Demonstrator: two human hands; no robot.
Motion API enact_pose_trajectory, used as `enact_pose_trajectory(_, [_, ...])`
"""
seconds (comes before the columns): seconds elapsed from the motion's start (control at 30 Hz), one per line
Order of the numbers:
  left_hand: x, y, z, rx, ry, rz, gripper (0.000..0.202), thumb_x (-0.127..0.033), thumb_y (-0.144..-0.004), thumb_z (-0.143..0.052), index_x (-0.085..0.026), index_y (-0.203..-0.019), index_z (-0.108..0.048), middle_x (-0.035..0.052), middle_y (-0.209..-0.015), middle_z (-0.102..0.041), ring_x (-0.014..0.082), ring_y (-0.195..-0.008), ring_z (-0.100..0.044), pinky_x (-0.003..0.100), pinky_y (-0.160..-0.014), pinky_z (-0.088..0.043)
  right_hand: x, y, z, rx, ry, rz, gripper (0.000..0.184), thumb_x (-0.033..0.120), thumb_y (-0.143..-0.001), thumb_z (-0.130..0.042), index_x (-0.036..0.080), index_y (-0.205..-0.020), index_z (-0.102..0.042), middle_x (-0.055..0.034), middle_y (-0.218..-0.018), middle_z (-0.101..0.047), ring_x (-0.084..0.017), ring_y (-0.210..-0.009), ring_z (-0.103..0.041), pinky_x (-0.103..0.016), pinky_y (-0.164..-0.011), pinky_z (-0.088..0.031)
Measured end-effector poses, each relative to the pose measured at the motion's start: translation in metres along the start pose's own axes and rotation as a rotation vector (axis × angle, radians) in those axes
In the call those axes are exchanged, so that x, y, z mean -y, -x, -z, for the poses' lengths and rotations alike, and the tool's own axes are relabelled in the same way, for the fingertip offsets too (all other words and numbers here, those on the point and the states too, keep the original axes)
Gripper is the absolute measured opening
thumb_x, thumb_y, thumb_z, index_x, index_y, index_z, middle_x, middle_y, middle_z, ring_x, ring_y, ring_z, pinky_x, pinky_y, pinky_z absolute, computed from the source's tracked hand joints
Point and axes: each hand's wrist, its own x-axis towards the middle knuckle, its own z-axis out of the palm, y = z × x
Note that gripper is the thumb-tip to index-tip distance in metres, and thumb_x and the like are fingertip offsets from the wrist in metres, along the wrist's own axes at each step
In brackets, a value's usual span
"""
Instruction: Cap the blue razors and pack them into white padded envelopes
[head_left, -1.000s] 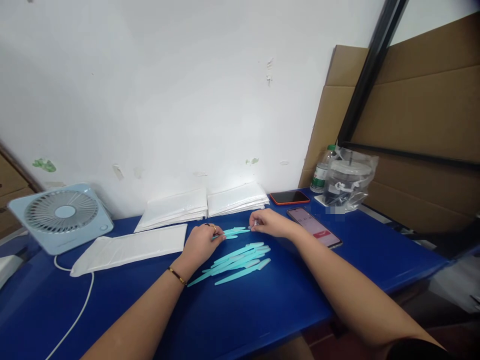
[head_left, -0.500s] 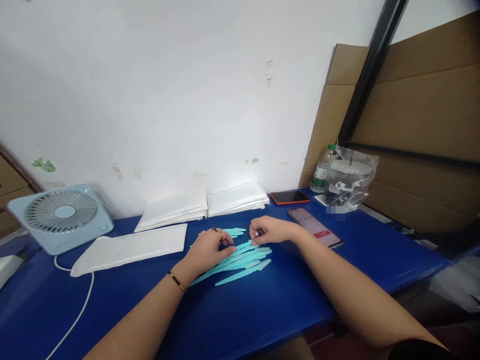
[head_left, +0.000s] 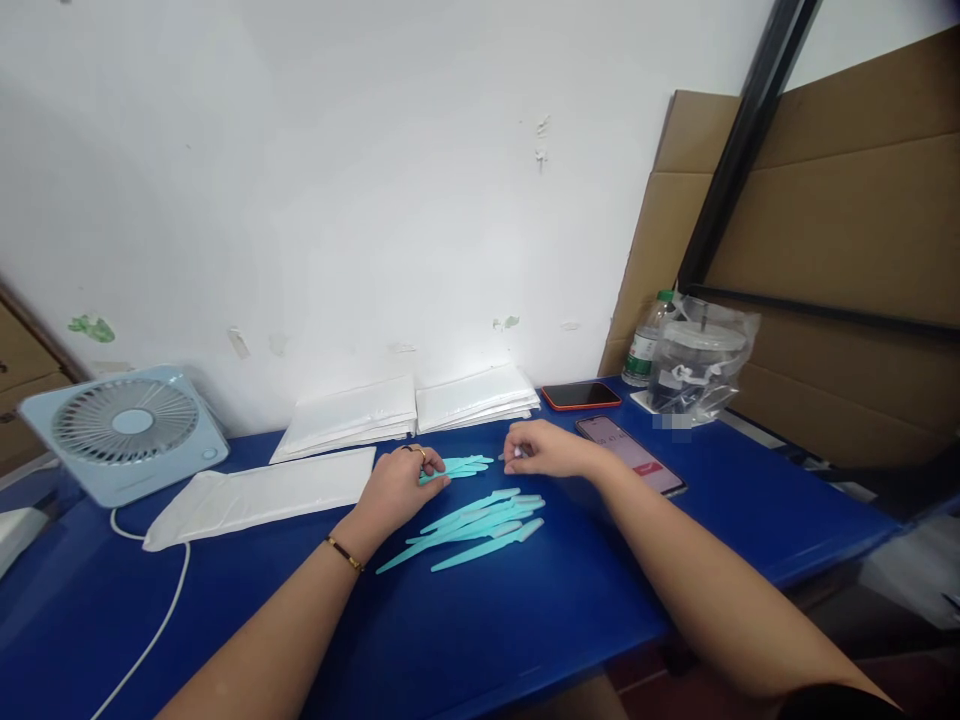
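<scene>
Two groups of teal eyebrow razors lie on the blue table (head_left: 480,640). Several near razors (head_left: 480,522) are loosely fanned, blade ends to the right. Behind them is a smaller pile of razors (head_left: 469,466). My left hand (head_left: 401,490) is at the left end of this far pile, thumb and fingers closed around a teal handle. To the right of the pile, my right hand (head_left: 536,450) is pinched, a small pale piece showing at the fingertips. What that piece is, I cannot make out.
White padded packets (head_left: 345,415) are stacked against the wall, with a single white packet (head_left: 270,495) in front. A blue fan (head_left: 131,425) and its cable are at left. A red-edged phone (head_left: 580,396), another phone (head_left: 630,455), a bottle (head_left: 643,345) and a bagged cup (head_left: 701,360) are at right.
My left hand has moved back and left, from the near razors to the far pile. My right hand has drawn slightly up and right, away from the near razors.
</scene>
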Motion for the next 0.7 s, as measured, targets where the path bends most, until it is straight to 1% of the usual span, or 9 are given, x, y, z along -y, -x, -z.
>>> enact_pose_trajectory(0.07, [-0.008, 0.003, 0.000, 0.057, 0.041, -0.033, 0.025, -0.046, -0.076, -0.053, -0.024, -0.079, -0.064, 0.0003, -0.079, -0.065, 0.0167, -0.072, -0.058, 0.026, -0.060, -0.039, 0.009, -0.002, -0.006, 0.102, -0.008, 0.066, 0.021, 0.038, -0.072, -0.066, 0.018, -0.078, -0.066, -0.0023, -0.081, -0.057, -0.012, -0.069, -0.053, -0.021, -0.060, -0.040])
enact_pose_trajectory(0.13, [-0.015, 0.005, -0.001, 0.119, 0.073, -0.066, 0.026, -0.048, -0.075, -0.054, -0.024, -0.076, -0.065, -0.0005, -0.076, -0.065, 0.0159, -0.069, -0.058, 0.025, -0.059, -0.039, 0.015, -0.005, -0.012, 0.160, 0.009, 0.095, 0.021, 0.036, -0.070, -0.068, 0.018, -0.078, -0.067, -0.0023, -0.080, -0.056, -0.012, -0.068, -0.052, -0.021, -0.059, -0.040])
enact_pose_trajectory(0.2, [-0.018, 0.006, -0.003, 0.166, 0.096, -0.087, 0.024, -0.047, -0.074, -0.056, -0.024, -0.075, -0.065, -0.0014, -0.075, -0.065, 0.0151, -0.068, -0.058, 0.024, -0.058, -0.038, 0.016, -0.007, -0.018, 0.164, 0.025, 0.099, 0.019, 0.034, -0.070, -0.068, 0.017, -0.078, -0.066, -0.0022, -0.079, -0.056, -0.012, -0.068, -0.052, -0.021, -0.058, -0.039])
enact_pose_trajectory(0.3, [-0.019, 0.005, -0.005, 0.197, 0.076, -0.072, 0.023, -0.042, -0.078, -0.053, -0.023, -0.073, -0.064, -0.0017, -0.070, -0.064, 0.0142, -0.063, -0.056, 0.024, -0.055, -0.036, 0.018, -0.008, -0.021, 0.145, -0.017, 0.048, 0.017, 0.032, -0.073, -0.065, 0.017, -0.081, -0.064, -0.0002, -0.071, -0.056, -0.010, -0.061, -0.051, -0.020, -0.053, -0.037])
enact_pose_trajectory(0.4, [-0.022, 0.003, -0.004, 0.146, -0.016, -0.079, 0.022, -0.037, -0.081, -0.050, -0.022, -0.072, -0.063, -0.0004, -0.069, -0.063, 0.0151, -0.064, -0.056, 0.026, -0.056, -0.034, 0.019, -0.008, -0.017, 0.140, -0.086, -0.008, 0.017, 0.033, -0.074, -0.063, 0.017, -0.082, -0.062, 0.0020, -0.063, -0.055, -0.009, -0.055, -0.049, -0.019, -0.049, -0.035])
enact_pose_trajectory(0.53, [-0.018, 0.000, 0.003, 0.032, -0.148, -0.113, 0.023, -0.032, -0.083, -0.047, -0.021, -0.072, -0.064, 0.0025, -0.079, -0.066, 0.0188, -0.079, -0.057, 0.029, -0.068, -0.036, 0.012, -0.005, -0.006, 0.048, -0.068, -0.055, 0.017, 0.032, -0.073, -0.065, 0.017, -0.080, -0.063, 0.0009, -0.067, -0.058, -0.010, -0.059, -0.051, -0.019, -0.052, -0.036])
enact_pose_trajectory(0.63, [-0.008, -0.001, 0.008, 0.006, -0.179, -0.048, 0.021, -0.032, -0.083, -0.048, -0.021, -0.074, -0.064, 0.0018, -0.078, -0.066, 0.0187, -0.077, -0.057, 0.030, -0.069, -0.036, 0.000, 0.000, 0.003, -0.019, -0.020, -0.146, 0.020, 0.033, -0.071, -0.067, 0.016, -0.080, -0.063, -0.0014, -0.072, -0.060, -0.012, -0.064, -0.053, -0.020, -0.055, -0.038])
enact_pose_trajectory(0.7, [-0.005, -0.001, 0.011, -0.001, -0.148, 0.000, 0.019, -0.035, -0.081, -0.050, -0.022, -0.078, -0.064, 0.0010, -0.079, -0.066, 0.0179, -0.076, -0.057, 0.029, -0.067, -0.037, -0.004, 0.003, 0.008, -0.032, -0.006, -0.147, 0.021, 0.034, -0.071, -0.066, 0.016, -0.081, -0.064, -0.0031, -0.077, -0.062, -0.013, -0.067, -0.055, -0.021, -0.057, -0.038])
